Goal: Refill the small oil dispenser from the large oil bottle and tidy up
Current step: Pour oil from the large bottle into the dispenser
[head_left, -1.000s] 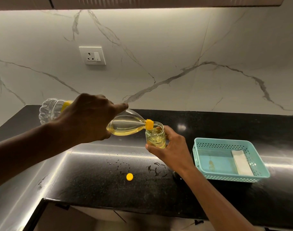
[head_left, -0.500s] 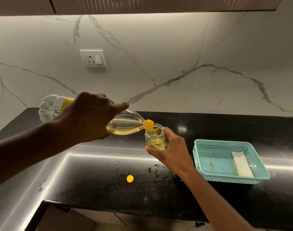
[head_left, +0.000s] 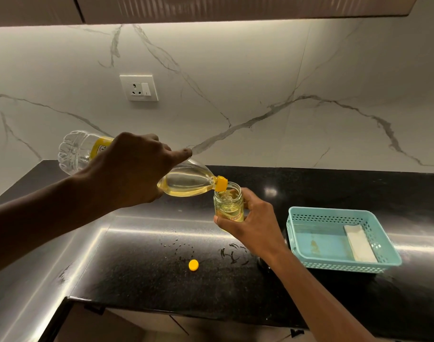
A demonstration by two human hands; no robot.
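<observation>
Oil runs from a tipped bottle (head_left: 186, 180) into a small jar (head_left: 228, 202) held above the counter (head_left: 334, 304).

At left centre of the frame the left hand (head_left: 134, 171) grips the clear plastic bottle around its middle, index finger stretched along the shoulder; the bottle lies nearly level, its ribbed base up at the left and empty, pale yellow oil pooled at the neck end, and its yellow collar rests over the jar's open mouth. At centre the right hand (head_left: 252, 223) clasps the round glass jar from behind and below, upright and about half full of oil. A small round yellow cap (head_left: 193, 264) lies on the glossy, speckled black counter below, among scattered droplets. At right sits a teal perforated plastic basket (head_left: 334, 264), holding a flat whitish rectangular piece (head_left: 360, 243) along its right side.
</observation>
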